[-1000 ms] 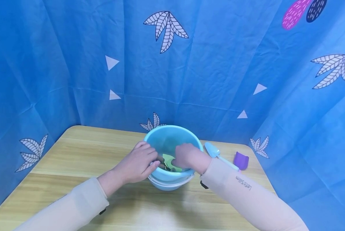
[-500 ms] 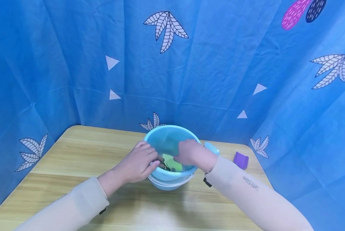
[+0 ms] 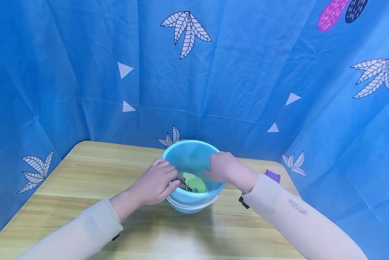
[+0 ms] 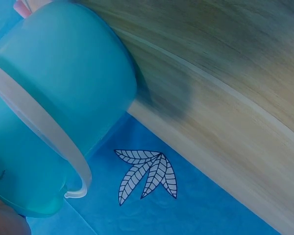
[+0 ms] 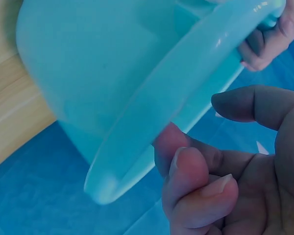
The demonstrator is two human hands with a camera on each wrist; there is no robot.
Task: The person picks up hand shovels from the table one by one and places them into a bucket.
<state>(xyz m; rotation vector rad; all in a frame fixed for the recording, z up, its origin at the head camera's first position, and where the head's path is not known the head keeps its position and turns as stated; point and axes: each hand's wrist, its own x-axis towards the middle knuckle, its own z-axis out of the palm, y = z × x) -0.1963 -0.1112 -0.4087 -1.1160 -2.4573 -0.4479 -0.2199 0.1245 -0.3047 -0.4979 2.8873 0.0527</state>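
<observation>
A light blue bucket (image 3: 188, 198) with a white handle (image 4: 54, 132) stands on the wooden table. My left hand (image 3: 152, 182) grips its left rim, the fingers reaching over inside. At the right rim, my right hand (image 3: 228, 168) hovers partly over the opening. In the right wrist view its fingers (image 5: 201, 196) are loosely bent, the thumb is apart from them, and nothing lies between. Flat light green pieces (image 3: 196, 183) lie at the bottom of the bucket, beside darker shapes that I cannot make out.
A purple piece (image 3: 272, 176) lies at the right of the table (image 3: 116, 169), partly behind my right sleeve (image 3: 279, 202). Blue cloth (image 3: 246, 72) with leaf prints hangs behind and at both sides. A pink end of something (image 4: 22, 8) shows in the left wrist view.
My right hand has come up from the bottom of the bucket, rightward to the rim, with nothing in it. Its sleeve now covers the light blue trowel. The left hand has stayed put.
</observation>
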